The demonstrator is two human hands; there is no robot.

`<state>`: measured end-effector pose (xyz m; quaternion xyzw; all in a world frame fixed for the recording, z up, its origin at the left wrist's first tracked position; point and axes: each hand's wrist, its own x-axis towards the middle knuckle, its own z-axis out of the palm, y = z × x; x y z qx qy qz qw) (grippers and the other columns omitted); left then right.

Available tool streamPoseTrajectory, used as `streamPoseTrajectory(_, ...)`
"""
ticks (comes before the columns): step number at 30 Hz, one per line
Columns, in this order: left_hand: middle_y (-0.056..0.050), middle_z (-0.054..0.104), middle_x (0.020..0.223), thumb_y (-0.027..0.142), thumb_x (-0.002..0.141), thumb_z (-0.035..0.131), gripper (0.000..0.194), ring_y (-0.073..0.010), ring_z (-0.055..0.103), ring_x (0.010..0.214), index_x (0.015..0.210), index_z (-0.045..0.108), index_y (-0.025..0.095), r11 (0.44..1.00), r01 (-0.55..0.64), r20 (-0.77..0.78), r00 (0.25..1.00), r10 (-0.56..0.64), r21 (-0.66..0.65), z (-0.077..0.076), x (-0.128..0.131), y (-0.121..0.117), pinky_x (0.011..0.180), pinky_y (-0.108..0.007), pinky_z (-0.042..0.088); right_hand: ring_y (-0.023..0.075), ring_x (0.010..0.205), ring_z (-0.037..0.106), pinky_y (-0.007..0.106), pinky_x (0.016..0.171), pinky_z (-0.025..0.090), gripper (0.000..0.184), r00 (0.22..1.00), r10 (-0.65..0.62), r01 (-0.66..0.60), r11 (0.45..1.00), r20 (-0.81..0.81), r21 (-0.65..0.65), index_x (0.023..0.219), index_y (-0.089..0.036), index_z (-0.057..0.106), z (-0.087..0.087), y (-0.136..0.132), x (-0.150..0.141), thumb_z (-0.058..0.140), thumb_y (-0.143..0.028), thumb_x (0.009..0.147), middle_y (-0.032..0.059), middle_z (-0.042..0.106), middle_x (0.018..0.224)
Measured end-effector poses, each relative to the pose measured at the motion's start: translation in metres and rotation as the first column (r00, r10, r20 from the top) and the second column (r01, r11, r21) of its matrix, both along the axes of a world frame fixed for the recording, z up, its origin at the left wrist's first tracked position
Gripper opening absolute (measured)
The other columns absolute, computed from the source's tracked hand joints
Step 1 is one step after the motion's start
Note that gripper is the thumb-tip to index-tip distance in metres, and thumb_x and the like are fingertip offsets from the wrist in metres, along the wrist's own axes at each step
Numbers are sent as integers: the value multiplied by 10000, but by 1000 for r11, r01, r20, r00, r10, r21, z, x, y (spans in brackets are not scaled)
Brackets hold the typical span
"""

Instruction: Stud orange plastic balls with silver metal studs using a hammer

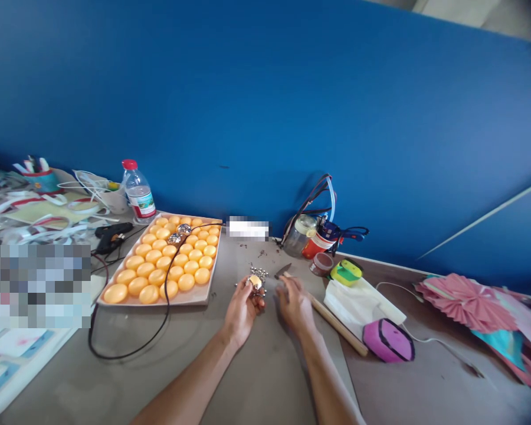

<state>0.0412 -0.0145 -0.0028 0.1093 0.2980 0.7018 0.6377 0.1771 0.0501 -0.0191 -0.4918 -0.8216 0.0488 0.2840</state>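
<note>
My left hand (241, 310) is closed around a small ball (255, 282), its pale yellow top showing and silver bits around its lower side. Just beyond it lies a loose heap of shiny silver pins or studs (260, 273). My right hand (295, 302) is at the heap's right, fingers reaching forward and slightly apart. A hammer (338, 324) with a wooden handle passes under or beside that hand, its dark head past the fingertips; I see no grip on it. To the left, a shallow tray (159, 302) carries rows of orange balls (158, 277) and two silver-covered balls (184, 229).
A black cable (128, 358) loops across the tray and table. Behind are a bottle (139, 192), a glue gun (111, 236) and a glass jar (300, 236). Rightward lie a yellow-green object (347, 271), a white cloth (358, 301), a purple pouch (388, 340) and pink folded paper (466, 304).
</note>
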Motion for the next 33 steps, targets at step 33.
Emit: streamPoseTrajectory(33, 9, 560, 715, 316, 749, 619, 282, -89, 519, 529, 974, 501, 196, 1000, 22, -36, 999, -22, 2, -4, 0, 2, 509, -215, 388, 163, 710, 567, 260, 665, 426, 169, 847, 23, -190, 946, -532, -262, 781, -187, 613, -2, -7, -24, 444, -208, 782, 36, 637, 765)
